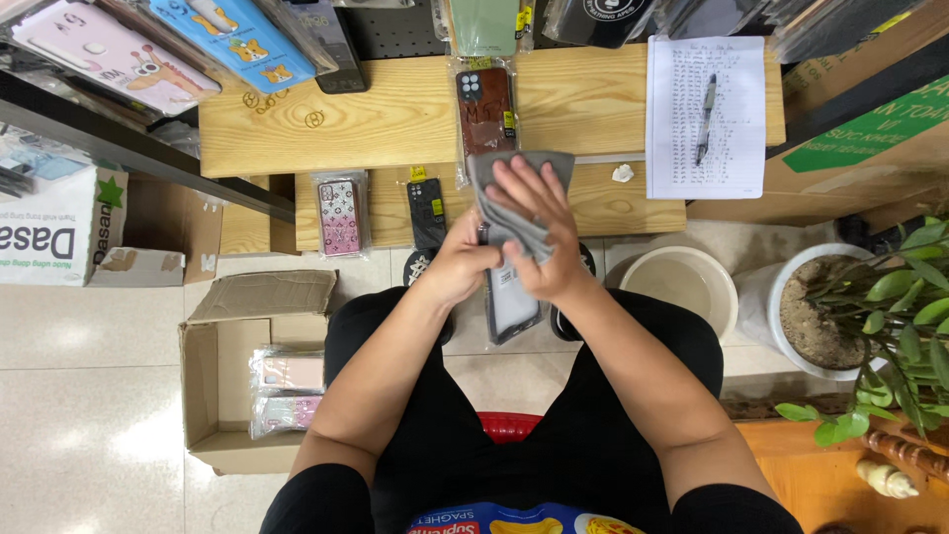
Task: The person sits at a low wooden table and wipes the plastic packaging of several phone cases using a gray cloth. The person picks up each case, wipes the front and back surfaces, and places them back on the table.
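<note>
Head view: 2 hands are working a grey cloth [519, 198] over a packaged phone case [511, 307].

The right hand [542, 237] is pressing the cloth down, fingers spread; the left hand [457, 265] is clamping the dark, plastic-wrapped case above the lap. More cases, a brown one [485, 109] and a patterned one [340, 218], are lying on the wooden shelf [395, 109] just ahead.
</note>
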